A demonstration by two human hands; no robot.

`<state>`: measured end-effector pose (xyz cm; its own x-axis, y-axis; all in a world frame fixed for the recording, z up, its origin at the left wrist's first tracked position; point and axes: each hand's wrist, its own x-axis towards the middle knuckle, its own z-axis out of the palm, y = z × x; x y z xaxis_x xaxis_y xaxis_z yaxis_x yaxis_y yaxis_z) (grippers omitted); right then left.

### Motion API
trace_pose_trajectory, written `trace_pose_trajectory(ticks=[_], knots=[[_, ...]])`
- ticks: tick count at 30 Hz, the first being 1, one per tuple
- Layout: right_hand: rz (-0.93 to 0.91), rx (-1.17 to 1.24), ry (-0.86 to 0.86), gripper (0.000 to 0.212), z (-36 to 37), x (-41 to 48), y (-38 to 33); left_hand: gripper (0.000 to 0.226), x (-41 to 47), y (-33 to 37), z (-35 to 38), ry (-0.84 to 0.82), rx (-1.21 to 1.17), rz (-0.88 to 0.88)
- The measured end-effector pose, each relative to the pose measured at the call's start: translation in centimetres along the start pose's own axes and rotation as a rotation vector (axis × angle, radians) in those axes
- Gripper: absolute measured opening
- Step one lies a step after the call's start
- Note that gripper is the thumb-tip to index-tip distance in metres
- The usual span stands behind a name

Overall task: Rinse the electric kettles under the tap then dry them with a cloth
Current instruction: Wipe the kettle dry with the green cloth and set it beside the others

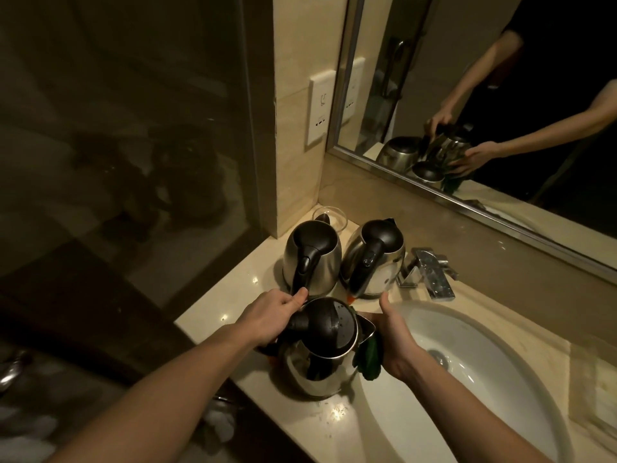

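Left hand (270, 315) grips kettle (320, 372); right hand (397, 342) presses green cloth (369, 357) against it.

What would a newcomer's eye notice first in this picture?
The near kettle, at the left edge of the sink: the left hand grips its handle and the right hand presses a green cloth to its side. The back-left kettle and back-right kettle stand behind it, left of the tap.
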<state>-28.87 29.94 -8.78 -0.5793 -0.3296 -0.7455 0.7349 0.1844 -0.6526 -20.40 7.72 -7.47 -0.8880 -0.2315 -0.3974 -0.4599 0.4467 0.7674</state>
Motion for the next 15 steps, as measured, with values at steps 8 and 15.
trace_pose_trajectory(ticks=[8,15], knots=[[0.047,-0.201,-0.170,0.086,0.1,1.8,-2.0,0.061,0.2,-0.2,0.0,0.026,0.008,-0.016],[0.076,-0.265,-0.167,0.076,0.4,2.8,-1.2,0.078,0.1,-0.3,-0.2,0.074,0.082,0.015]])
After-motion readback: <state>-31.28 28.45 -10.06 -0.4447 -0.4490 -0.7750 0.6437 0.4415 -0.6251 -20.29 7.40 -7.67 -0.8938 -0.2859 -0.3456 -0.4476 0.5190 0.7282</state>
